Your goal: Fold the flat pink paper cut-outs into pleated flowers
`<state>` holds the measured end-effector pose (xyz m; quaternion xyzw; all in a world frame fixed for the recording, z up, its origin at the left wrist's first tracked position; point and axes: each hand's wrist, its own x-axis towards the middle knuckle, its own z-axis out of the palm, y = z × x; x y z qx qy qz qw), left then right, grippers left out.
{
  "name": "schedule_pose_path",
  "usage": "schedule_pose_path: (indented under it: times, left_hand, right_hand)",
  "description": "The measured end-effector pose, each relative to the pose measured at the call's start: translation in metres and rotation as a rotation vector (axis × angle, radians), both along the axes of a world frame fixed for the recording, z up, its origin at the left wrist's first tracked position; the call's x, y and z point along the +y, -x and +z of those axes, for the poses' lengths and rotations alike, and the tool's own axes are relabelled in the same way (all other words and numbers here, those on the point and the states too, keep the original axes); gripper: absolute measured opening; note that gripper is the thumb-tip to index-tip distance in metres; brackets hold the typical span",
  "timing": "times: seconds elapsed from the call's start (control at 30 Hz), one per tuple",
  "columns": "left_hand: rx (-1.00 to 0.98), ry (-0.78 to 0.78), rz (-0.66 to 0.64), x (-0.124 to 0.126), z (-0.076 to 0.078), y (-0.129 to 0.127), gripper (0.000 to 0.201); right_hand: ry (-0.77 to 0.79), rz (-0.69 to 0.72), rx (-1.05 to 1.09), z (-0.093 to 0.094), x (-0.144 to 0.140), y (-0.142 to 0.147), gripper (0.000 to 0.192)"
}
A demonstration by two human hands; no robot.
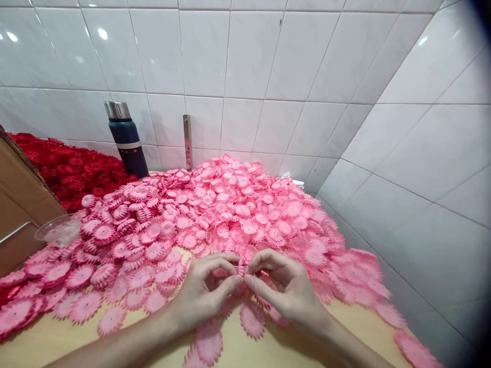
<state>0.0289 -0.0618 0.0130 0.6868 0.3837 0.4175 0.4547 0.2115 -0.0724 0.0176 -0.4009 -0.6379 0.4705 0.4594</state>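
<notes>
Left hand (pixel 203 294) and right hand (pixel 284 286) meet fingertip to fingertip, both pinched on one small pink petal disc (pixel 241 268), held just above the tabletop (pixel 69 340) at the near edge of the pink pile (pixel 230 214). Risk: the disc looks thin and frilled, so a hard pinch could crease or tear it; a slip would drop it among loose discs and lose it. Wrists sit close to loose discs, so a sweep could scatter them. Around: red pile (pixel 72 168) back left, flask (pixel 126 139) against the tiled wall, clear cup (pixel 57 230) and cardboard box (pixel 19 204) left. Nothing blocks the hands.
</notes>
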Motion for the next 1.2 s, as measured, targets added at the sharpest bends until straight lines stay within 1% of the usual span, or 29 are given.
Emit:
schedule_pose_path:
  times: [0.17,0.4,0.53,0.67,0.77,0.9,1.07,1.2]
  left_hand:
    - [-0.005,-0.005,-0.002,0.0,-0.002,0.001,0.011]
    - [-0.006,0.013,-0.007,-0.001,0.001,0.0,0.011]
    - [-0.021,0.038,-0.034,0.0,0.002,-0.001,0.009]
    - [0.004,0.019,-0.021,-0.001,0.005,0.0,0.008]
    - [0.012,0.007,-0.033,-0.002,0.008,0.001,0.012]
    - [-0.043,0.076,-0.021,-0.003,0.009,0.003,0.015]
    - [-0.276,0.295,0.014,0.001,0.003,0.004,0.015]
    - [-0.353,0.348,0.037,0.003,-0.001,0.004,0.016]
  right_hand:
    - [-0.006,0.009,-0.005,0.0,-0.001,-0.002,0.007]
    - [-0.011,-0.006,-0.034,0.003,-0.002,0.0,0.005]
    - [-0.017,-0.022,-0.037,0.005,-0.002,0.002,0.004]
    - [0.025,-0.018,0.001,0.007,-0.002,0.002,0.005]
    - [0.049,-0.019,0.023,0.007,-0.002,0.002,0.006]
    - [0.025,-0.02,-0.032,0.004,-0.004,0.003,0.007]
    - [0.013,-0.034,-0.031,0.001,0.001,-0.003,0.009]
    - [-0.041,-0.023,-0.06,0.005,0.007,-0.012,0.009]
